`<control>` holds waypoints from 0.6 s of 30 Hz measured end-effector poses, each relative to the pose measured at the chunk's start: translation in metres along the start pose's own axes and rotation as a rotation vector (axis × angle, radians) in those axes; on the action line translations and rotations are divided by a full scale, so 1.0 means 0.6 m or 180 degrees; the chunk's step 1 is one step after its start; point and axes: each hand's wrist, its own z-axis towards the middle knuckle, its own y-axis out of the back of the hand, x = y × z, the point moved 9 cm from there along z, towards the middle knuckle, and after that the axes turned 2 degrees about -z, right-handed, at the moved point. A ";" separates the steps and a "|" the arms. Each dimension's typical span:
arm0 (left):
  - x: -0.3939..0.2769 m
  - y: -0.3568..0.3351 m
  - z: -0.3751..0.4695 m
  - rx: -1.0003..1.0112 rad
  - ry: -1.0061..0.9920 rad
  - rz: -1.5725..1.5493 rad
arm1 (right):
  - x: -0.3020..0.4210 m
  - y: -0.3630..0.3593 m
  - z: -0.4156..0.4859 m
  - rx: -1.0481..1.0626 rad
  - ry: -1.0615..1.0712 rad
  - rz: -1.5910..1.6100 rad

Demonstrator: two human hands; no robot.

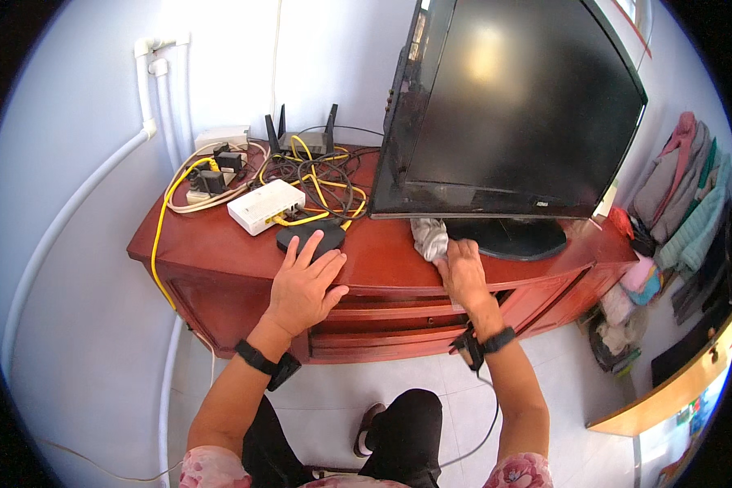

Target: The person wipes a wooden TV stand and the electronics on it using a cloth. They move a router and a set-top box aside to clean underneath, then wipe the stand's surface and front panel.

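Observation:
My left hand (305, 290) has its fingers spread, with the fingertips over the front of a flat black device (299, 240). It holds nothing, and I cannot tell whether it presses on the device. A bunched grey cloth (430, 239) is gripped in my right hand (465, 274) on the cabinet top, just left of the television's black oval base (527, 238). Above it stands a large black television (518, 116), its screen dark. Behind the flat device, a white network box (266, 206) has yellow cables plugged into its front.
The red-brown wooden cabinet (378, 259) carries a black router (308, 143) with upright antennas, tangled cables (308, 168) and a power strip (201, 195) with black adapters. A yellow cable (155, 256) hangs over the left edge. Clothes (671, 183) hang at right, near an open wooden door (671, 384).

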 end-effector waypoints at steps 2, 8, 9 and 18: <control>0.000 -0.001 0.001 -0.0001 0.0008 0.0034 | 0.013 0.006 -0.015 -0.0090 -0.0076 0.0378; -0.002 -0.002 0.005 0.0057 -0.0003 0.0142 | 0.137 -0.064 0.067 0.0246 0.1383 0.0898; -0.001 -0.002 0.005 0.0062 -0.0002 0.0136 | 0.113 -0.087 0.089 0.0535 0.1073 0.0703; 0.002 0.000 0.004 0.0031 -0.0025 0.0155 | -0.009 -0.046 0.073 0.0128 0.0223 -0.0663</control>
